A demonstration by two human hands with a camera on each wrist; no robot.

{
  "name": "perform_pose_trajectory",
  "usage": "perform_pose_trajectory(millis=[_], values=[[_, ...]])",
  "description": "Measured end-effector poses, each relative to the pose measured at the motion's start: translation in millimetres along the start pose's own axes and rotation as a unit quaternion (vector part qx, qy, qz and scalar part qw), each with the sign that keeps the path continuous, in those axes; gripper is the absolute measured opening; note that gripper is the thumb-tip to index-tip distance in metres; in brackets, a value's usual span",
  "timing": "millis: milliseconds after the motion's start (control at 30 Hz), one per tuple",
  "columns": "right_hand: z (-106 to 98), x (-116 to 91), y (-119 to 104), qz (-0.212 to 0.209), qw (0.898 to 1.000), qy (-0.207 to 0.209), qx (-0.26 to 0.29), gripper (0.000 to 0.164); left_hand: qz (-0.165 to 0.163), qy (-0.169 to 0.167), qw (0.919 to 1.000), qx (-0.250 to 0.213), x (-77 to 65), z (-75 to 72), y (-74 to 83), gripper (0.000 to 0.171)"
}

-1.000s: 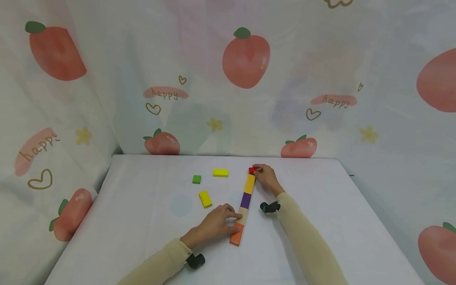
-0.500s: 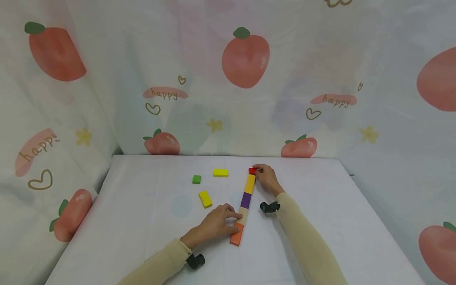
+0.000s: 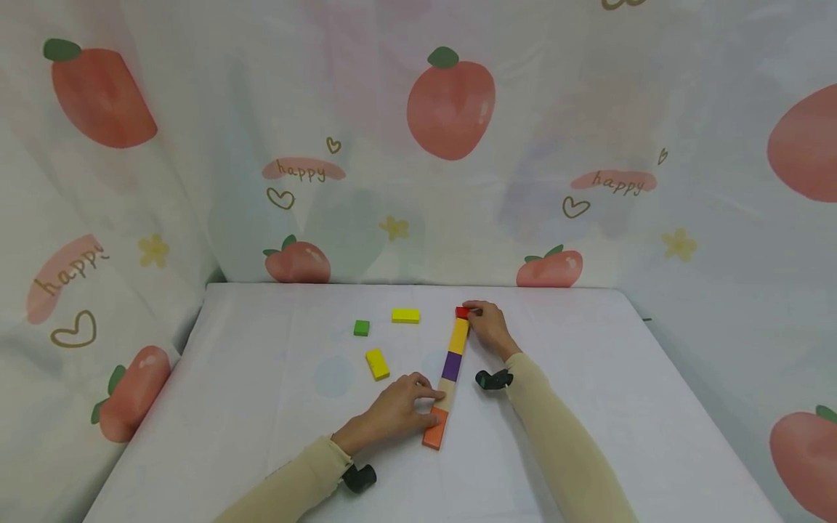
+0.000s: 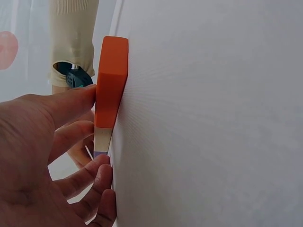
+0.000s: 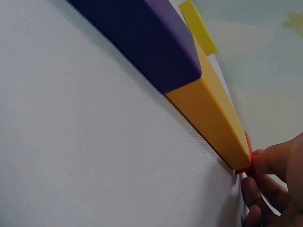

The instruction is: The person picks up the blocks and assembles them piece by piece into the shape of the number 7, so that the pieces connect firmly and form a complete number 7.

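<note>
A straight row of blocks lies on the white table, running away from me: an orange block [image 3: 434, 434] nearest, then a beige block [image 3: 447, 390], a purple block [image 3: 451, 366], a deep-yellow block [image 3: 459, 336] and a small red block [image 3: 461, 312]. My left hand [image 3: 391, 408] rests its thumb on the orange block and its index finger on the beige one, other fingers loosely bent beside the row. At the far end my right hand [image 3: 492, 328] pinches the red block, which sits against the deep-yellow block's end [image 5: 239, 153]; the fingers partly hide it.
Left of the row lie a green block [image 3: 362, 328], a bright yellow block [image 3: 405, 316] and a second, tilted yellow block [image 3: 377, 365]. A fruit-printed cloth [image 3: 366, 218] hangs behind the table [image 3: 261, 407]. Each wrist wears a small black camera.
</note>
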State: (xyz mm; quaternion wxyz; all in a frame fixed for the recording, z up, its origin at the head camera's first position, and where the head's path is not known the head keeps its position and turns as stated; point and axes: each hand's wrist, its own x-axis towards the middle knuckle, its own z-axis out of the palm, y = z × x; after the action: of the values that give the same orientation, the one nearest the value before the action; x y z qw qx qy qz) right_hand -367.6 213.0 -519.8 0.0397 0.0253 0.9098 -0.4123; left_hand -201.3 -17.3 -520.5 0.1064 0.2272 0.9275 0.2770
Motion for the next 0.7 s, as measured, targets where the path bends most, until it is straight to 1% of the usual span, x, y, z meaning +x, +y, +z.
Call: perform_pose_trajectory(millis=[267, 433, 700], values=[[0.0, -0.1, 2.1, 0.007, 1.0, -0.004, 0.012, 0.037, 0.002, 0.006, 1.0, 0.006, 0.1, 1.6, -0.1, 0.042], [0.0, -0.3, 6.2, 0.007, 1.0, -0.006, 0.017, 0.037, -0.001, -0.001, 1.0, 0.002, -1.0, 0.7, 0.6, 0.042], [-3.2, -3.8, 4.9, -0.008, 1.0, 0.006, 0.025, 0.036, -0.005, 0.0, 1.0, 0.003, -1.1, -1.7, 2.0, 0.042]])
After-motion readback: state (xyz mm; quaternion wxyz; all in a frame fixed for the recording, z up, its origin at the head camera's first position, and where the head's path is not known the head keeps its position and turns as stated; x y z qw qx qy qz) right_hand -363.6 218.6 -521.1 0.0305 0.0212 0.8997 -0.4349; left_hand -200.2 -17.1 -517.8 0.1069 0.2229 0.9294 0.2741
